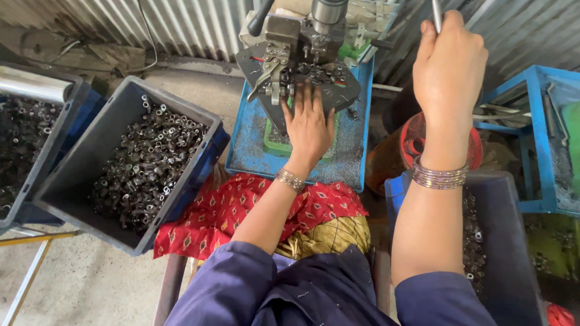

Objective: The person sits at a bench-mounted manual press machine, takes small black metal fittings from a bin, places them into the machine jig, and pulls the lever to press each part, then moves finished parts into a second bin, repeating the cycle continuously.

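My left hand lies palm down on the dark fixture plate of a small press machine, its fingertips at the small metal parts under the steel ram. My right hand is raised at the upper right, its fingers closed around the thin metal lever of the machine. Both wrists carry bangles. The machine stands on a blue metal table in front of me.
A grey crate full of small dark metal parts sits at my left, with another crate beyond it. A dark bin with parts stands at my right, near a blue frame. Red patterned cloth covers my lap.
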